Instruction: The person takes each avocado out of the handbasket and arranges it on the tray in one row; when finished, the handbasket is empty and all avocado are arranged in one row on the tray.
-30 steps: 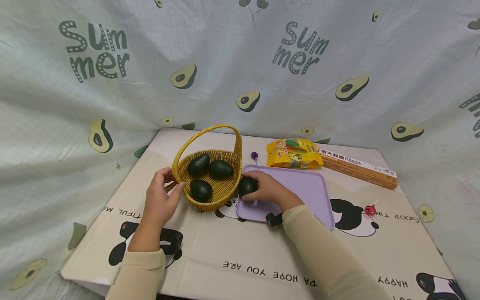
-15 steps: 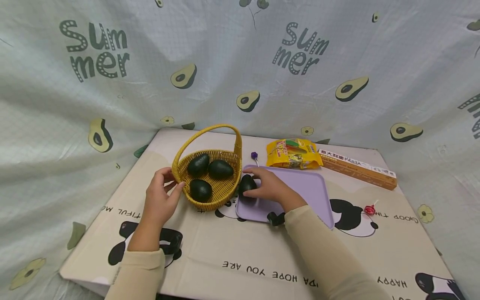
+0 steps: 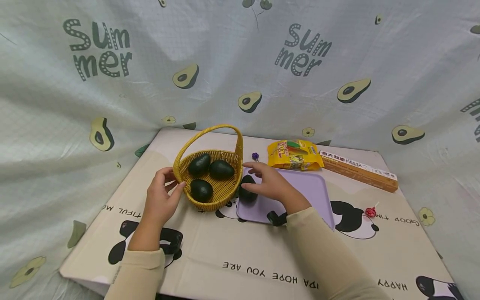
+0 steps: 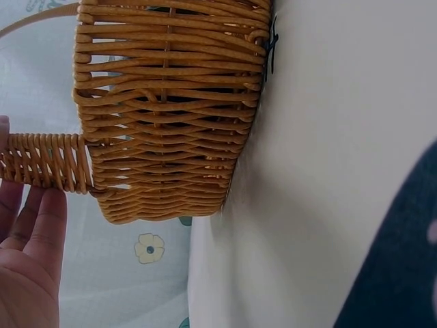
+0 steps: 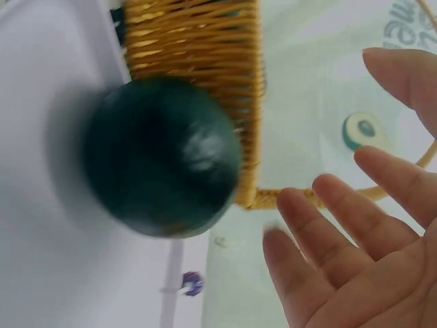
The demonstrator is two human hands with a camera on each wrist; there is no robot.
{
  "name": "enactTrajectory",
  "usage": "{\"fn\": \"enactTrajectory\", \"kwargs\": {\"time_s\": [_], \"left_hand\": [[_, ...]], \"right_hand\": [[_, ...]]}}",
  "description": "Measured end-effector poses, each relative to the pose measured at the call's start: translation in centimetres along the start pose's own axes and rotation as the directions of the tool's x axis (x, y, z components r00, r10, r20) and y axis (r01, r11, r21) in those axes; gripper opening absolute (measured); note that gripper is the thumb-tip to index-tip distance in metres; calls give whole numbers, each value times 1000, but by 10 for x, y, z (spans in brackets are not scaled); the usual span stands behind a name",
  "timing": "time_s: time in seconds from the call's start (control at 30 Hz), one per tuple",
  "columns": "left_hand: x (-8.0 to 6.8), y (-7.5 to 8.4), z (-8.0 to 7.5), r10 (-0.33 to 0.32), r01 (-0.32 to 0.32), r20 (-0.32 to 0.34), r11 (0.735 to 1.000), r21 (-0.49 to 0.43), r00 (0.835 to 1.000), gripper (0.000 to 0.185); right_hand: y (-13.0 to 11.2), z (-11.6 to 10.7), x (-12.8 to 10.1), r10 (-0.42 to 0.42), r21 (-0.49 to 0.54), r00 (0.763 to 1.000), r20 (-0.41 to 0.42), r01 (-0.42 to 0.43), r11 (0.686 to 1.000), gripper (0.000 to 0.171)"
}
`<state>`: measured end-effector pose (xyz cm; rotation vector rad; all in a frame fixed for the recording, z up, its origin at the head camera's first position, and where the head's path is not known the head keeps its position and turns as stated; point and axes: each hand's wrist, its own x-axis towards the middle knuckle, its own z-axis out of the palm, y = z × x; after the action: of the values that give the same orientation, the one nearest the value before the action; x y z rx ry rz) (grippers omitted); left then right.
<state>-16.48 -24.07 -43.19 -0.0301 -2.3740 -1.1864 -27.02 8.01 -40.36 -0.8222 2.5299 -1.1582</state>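
A yellow wicker basket (image 3: 225, 192) with a hoop handle holds three dark green avocados (image 3: 221, 169). My left hand (image 3: 162, 196) cups the basket's left side, thumb and fingers round the foot of the handle (image 4: 44, 160). A fourth avocado (image 3: 245, 193) lies on the near left corner of a purple tray (image 3: 307, 189), against the basket wall (image 5: 198, 41). My right hand (image 3: 268, 183) hovers just over this avocado (image 5: 164, 157) with fingers (image 5: 355, 219) spread and off it.
Behind the tray lie a yellow snack bag (image 3: 294, 154), a long pasta box (image 3: 358, 170) and a purple lollipop (image 3: 255, 156). A red lollipop (image 3: 370, 211) lies to the right. An avocado-print cloth hangs around the panda-print table mat (image 3: 240, 258).
My right hand has let go of the avocado on the tray and lifted, fingers spreading. The avocado stays beside the basket. My left hand has not moved.
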Motion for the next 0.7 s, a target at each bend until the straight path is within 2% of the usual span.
{"fn": "enactTrajectory", "kwargs": {"time_s": [0.17, 0.33, 0.7], "left_hand": [[0, -1, 0, 10, -10, 0, 1000, 0, 1000, 50], [0, -2, 0, 12, -12, -2, 1000, 2, 1000, 50], [1, -2, -1, 35, -35, -17, 999, 12, 999, 50]], "right_hand": [[-14, -2, 1, -50, 36, 999, -4, 50, 998, 66], [-29, -4, 6, -92, 31, 996, 16, 92, 995, 63], [-42, -6, 27, -122, 44, 979, 165, 117, 992, 65]]}}
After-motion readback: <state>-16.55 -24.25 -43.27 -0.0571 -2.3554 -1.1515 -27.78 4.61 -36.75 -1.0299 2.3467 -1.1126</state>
